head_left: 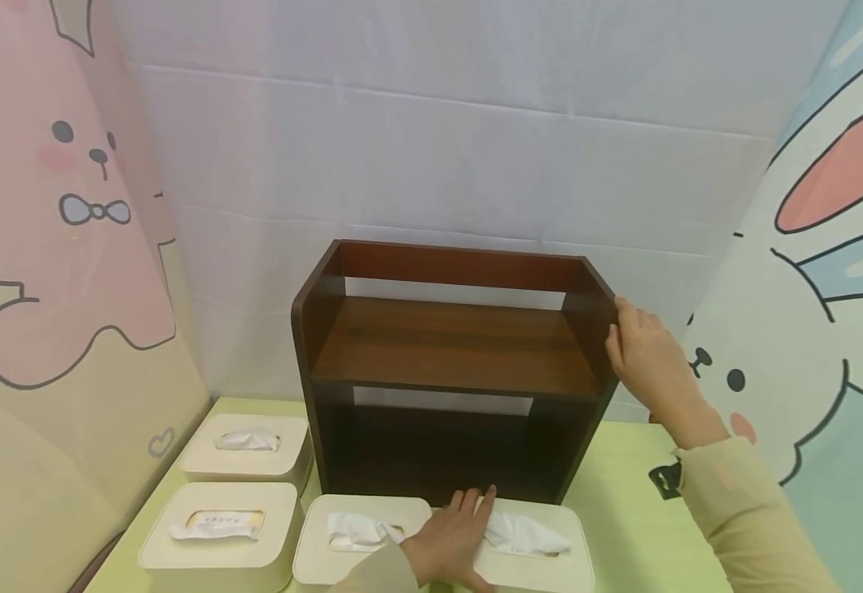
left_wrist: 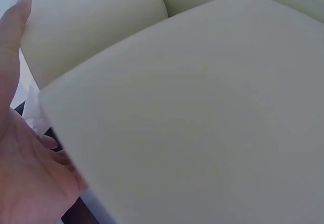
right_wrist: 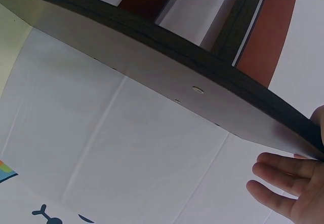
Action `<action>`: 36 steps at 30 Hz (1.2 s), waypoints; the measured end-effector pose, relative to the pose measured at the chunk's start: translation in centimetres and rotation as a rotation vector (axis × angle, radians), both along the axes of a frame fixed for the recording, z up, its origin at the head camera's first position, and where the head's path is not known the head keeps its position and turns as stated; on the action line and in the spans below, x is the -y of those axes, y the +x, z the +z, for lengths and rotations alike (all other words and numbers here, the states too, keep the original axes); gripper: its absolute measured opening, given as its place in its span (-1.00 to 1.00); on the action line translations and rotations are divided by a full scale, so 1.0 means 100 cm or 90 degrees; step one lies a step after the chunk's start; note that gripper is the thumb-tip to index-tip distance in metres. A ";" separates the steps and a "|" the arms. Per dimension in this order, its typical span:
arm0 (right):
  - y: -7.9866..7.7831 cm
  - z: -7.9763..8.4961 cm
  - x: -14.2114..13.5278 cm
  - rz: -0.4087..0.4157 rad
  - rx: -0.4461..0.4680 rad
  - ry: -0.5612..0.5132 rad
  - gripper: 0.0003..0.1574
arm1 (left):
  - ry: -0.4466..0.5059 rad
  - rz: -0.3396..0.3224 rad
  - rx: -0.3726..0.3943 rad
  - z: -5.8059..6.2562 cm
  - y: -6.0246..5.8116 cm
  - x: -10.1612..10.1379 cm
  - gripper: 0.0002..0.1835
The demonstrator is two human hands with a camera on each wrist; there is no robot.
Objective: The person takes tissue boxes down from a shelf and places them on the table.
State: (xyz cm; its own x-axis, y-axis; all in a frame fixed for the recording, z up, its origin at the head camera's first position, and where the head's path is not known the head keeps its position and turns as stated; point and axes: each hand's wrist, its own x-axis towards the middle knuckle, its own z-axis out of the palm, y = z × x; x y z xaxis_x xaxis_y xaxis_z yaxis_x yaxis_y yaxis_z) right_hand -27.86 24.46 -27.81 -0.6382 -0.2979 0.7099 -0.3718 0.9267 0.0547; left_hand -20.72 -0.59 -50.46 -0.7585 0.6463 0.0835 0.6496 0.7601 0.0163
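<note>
A dark brown wooden shelf (head_left: 454, 346) with two levels stands on the table, its upper part leaning toward the viewer's side or widened by the lens. My right hand (head_left: 646, 354) holds the upper edge of its right side panel (right_wrist: 167, 77). In the right wrist view, several fingers (right_wrist: 278, 176) stick out straight beside that panel. My left hand (head_left: 450, 535) spans the left end of a cream tissue box (head_left: 572, 539), thumb at the near side and fingers at the far side. Another tissue box (head_left: 316, 527) lies just left of that hand and fills much of the left wrist view.
Two more cream tissue boxes, one nearer (head_left: 157, 527) and one farther back (head_left: 198, 445), sit at the table's left. The table (head_left: 639, 511) has a light green cover. White cloth (head_left: 439, 156) hangs behind the shelf, and printed cartoon curtains hang at both sides.
</note>
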 end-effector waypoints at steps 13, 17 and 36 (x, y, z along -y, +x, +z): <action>-0.001 -0.001 0.002 0.000 0.020 0.001 -0.47 | 0.024 0.011 0.073 0.013 -0.004 0.009 0.03; 0.000 -0.001 0.002 -0.006 0.015 -0.002 -0.47 | 0.036 0.025 0.072 0.020 -0.010 0.015 -0.12; 0.014 0.002 -0.003 -0.047 0.056 -0.061 -0.29 | 0.105 0.078 -0.178 0.082 -0.019 0.083 -0.42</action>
